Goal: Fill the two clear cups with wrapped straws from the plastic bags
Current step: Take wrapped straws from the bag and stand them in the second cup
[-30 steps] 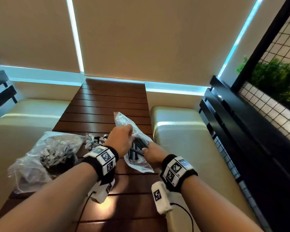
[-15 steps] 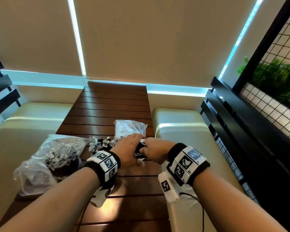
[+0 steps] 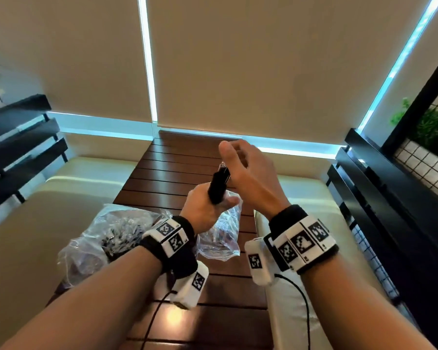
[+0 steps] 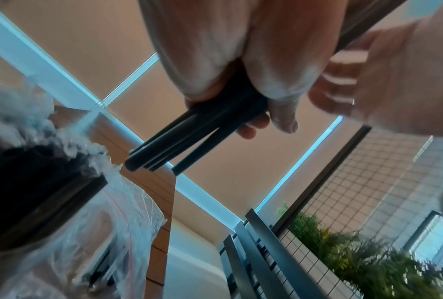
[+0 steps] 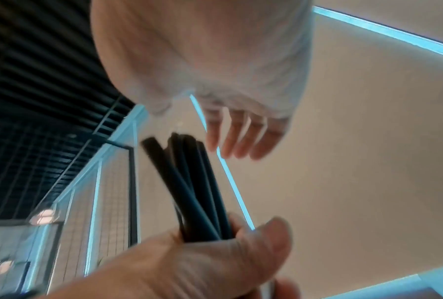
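My left hand (image 3: 208, 210) grips a bundle of black wrapped straws (image 3: 218, 184) and holds it upright above the table. The left wrist view shows the straws (image 4: 189, 141) sticking out of the fist. My right hand (image 3: 240, 162) hovers just above the straw tips. In the right wrist view its fingers (image 5: 238, 137) are relaxed and hold nothing, just above the straws (image 5: 192, 192). A small clear plastic bag (image 3: 220, 238) lies crumpled on the table under my left hand. A larger plastic bag (image 3: 106, 236) with dark contents lies to the left. I cannot make out the clear cups.
The dark slatted wooden table (image 3: 187, 157) runs away from me between two cream cushioned benches (image 3: 301, 193), (image 3: 48, 210). A black railing with wire mesh (image 3: 390, 198) stands on the right. Beige blinds close off the far side.
Both hands have risen from the small bag. The straw bundle is out of the bag and upright in my left hand. My right hand has let go and moved above the tips.
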A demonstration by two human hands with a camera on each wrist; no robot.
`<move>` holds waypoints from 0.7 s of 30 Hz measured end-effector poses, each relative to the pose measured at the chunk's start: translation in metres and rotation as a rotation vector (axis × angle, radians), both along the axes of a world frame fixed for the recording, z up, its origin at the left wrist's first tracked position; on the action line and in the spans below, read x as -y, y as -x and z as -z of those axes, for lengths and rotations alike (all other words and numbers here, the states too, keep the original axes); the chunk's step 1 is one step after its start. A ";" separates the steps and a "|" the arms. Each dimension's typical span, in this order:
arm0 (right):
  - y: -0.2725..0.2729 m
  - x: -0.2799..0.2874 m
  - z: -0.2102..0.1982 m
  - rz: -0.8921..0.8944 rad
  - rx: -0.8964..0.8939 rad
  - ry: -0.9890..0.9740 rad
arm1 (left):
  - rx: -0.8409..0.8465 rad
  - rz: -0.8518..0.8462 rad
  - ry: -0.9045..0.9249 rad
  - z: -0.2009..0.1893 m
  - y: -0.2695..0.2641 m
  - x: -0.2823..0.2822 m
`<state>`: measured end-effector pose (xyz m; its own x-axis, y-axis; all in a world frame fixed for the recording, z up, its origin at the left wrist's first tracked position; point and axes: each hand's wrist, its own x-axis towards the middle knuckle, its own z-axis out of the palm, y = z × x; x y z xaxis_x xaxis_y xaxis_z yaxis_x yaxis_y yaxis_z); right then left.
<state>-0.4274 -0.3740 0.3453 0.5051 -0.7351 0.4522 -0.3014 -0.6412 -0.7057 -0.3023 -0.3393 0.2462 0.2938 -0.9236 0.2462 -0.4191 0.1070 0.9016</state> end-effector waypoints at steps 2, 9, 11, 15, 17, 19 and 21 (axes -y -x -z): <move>-0.012 -0.003 0.005 -0.032 0.055 0.176 | 0.030 0.005 0.030 -0.009 0.002 -0.004; -0.038 -0.015 -0.005 -0.228 0.016 0.164 | -0.028 -0.058 0.089 -0.025 -0.011 -0.018; -0.038 -0.012 0.005 -0.307 0.214 0.018 | -0.117 -0.060 0.125 -0.038 -0.022 -0.027; -0.043 0.005 0.066 -0.120 0.148 -0.284 | -0.321 -0.070 0.187 -0.049 -0.045 -0.043; -0.045 0.009 0.112 -0.114 -0.124 -0.346 | -0.349 -0.066 0.155 -0.042 -0.050 -0.048; -0.050 0.007 0.153 -0.171 -0.313 -0.371 | -0.342 -0.090 0.117 -0.031 -0.052 -0.050; -0.054 0.004 0.184 -0.170 -0.429 -0.383 | -0.362 -0.120 0.094 -0.015 -0.052 -0.049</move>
